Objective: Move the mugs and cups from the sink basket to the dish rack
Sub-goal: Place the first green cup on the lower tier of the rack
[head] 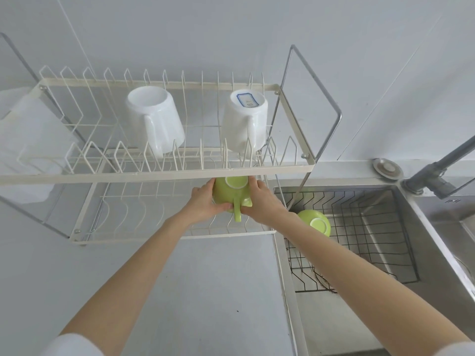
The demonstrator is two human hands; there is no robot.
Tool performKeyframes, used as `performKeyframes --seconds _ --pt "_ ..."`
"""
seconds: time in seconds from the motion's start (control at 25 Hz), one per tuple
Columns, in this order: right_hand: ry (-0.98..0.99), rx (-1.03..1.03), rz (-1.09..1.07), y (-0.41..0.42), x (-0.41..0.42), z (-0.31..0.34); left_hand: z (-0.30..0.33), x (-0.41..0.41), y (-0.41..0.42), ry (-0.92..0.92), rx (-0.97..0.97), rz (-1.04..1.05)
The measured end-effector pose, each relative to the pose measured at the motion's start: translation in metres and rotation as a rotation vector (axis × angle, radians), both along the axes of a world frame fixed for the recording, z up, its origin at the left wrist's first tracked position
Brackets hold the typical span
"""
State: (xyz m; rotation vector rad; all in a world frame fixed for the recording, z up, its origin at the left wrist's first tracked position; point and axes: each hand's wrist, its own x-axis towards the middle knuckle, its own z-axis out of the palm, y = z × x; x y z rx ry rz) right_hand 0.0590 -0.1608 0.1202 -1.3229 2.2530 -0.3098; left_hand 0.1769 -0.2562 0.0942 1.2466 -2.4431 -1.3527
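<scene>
A green cup (pixel 228 195) is upside down over the lower shelf of the cream dish rack (pixel 159 174), its handle toward me. My left hand (pixel 205 204) grips its left side and my right hand (pixel 259 204) its right side. Part of the cup is hidden behind the upper shelf's front rail. Two white mugs stand upside down on the upper shelf, one at the middle (pixel 154 122), one at the right (pixel 244 122). A second green cup (pixel 317 222) lies bottom up in the black wire sink basket (pixel 372 240), partly behind my right forearm.
The steel sink (pixel 406 227) holds the basket at the right. A grey faucet (pixel 437 176) rises at the far right, with a round metal cap (pixel 388 169) beside it. A white cloth (pixel 30 140) hangs at the rack's left. Grey counter (pixel 205 291) lies below the rack.
</scene>
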Motion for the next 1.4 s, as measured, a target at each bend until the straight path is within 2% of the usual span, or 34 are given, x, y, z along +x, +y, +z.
performKeyframes --seconds 0.2,0.36,0.6,0.84,1.04,1.4 --pt "-0.015 0.048 0.014 -0.004 0.001 0.007 0.002 0.001 0.003 -0.009 -0.021 0.004" --pt "0.066 0.074 0.048 -0.002 0.004 0.008 0.009 0.002 0.005 -0.071 -0.047 -0.026" --pt "0.131 0.012 0.095 0.024 0.02 0.015 0.026 0.016 0.031 -0.159 -0.145 -0.054" --pt "0.161 -0.062 0.191 0.083 0.032 0.021 0.042 0.041 0.085 -0.355 -0.44 -0.145" --pt "0.215 -0.095 0.174 0.139 0.027 0.017 0.042 0.047 0.142 -0.399 -0.636 -0.229" --pt "0.181 0.022 0.06 0.217 -0.025 -0.005 0.03 -0.001 0.205 -0.421 -0.603 -0.365"
